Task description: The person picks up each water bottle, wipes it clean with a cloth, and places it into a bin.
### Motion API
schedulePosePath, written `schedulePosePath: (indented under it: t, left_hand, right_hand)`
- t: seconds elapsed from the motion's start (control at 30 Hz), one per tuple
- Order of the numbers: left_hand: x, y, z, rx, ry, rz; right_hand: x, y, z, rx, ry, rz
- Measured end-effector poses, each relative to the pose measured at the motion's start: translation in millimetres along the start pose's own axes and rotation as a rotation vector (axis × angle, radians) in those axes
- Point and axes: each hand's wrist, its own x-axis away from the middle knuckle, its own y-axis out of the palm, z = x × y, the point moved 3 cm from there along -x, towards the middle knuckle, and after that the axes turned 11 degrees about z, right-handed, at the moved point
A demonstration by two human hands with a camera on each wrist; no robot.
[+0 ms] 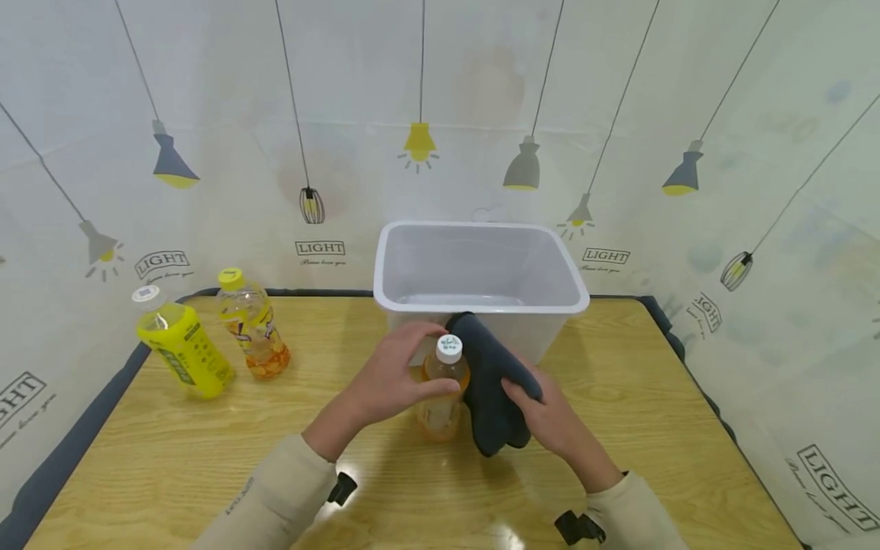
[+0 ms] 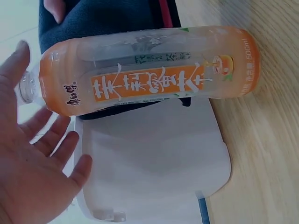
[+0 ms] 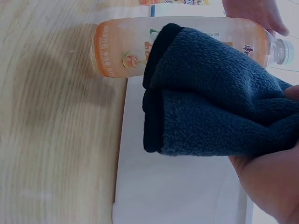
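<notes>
A clear plastic drink bottle (image 1: 443, 397) with an orange and white label and a white cap stands upright on the table. My left hand (image 1: 395, 374) is spread loosely around its neck and shoulder, thumb on the near side; in the left wrist view the fingers (image 2: 63, 144) look relaxed, and firm contact cannot be made out. My right hand (image 1: 543, 405) grips a folded dark blue fleece cloth (image 3: 215, 93) just right of the bottle. The cloth hangs down beside the bottle and hides part of it in the right wrist view.
A white plastic bin (image 1: 481, 309) stands behind the bottle and cloth. At the left are a yellow-green bottle (image 1: 189, 347) with a white cap and a yellow-capped clear bottle (image 1: 254, 328). The wooden table (image 1: 653, 428) meets a lamp-patterned backdrop (image 1: 481, 92).
</notes>
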Motion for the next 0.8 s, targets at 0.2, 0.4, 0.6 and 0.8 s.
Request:
schedulePosePath:
  t: [0.2,0.4,0.6,0.8]
  left_hand:
    - [-0.9,0.6,1.3,-0.072,0.014,0.004]
    - [-2.1,-0.9,3.6,-0.096,0.110,0.019]
    - [-1.9,-1.3,2.2,-0.090,0.082,0.002]
    - [-2.0,0.3,1.7,-0.101,0.081,-0.001]
  right_hand:
    - [-3.3,-2.5,-4.9,-0.026,-0.023,0.009]
    - [-3.9,-0.9,-9.6,-0.008,-0.071,0.012]
    - [-1.6,10.1,-10.7,-0.027,-0.164,-0.110]
    - [1.4,12.5,-6.6,-0.016,-0.159,-0.126]
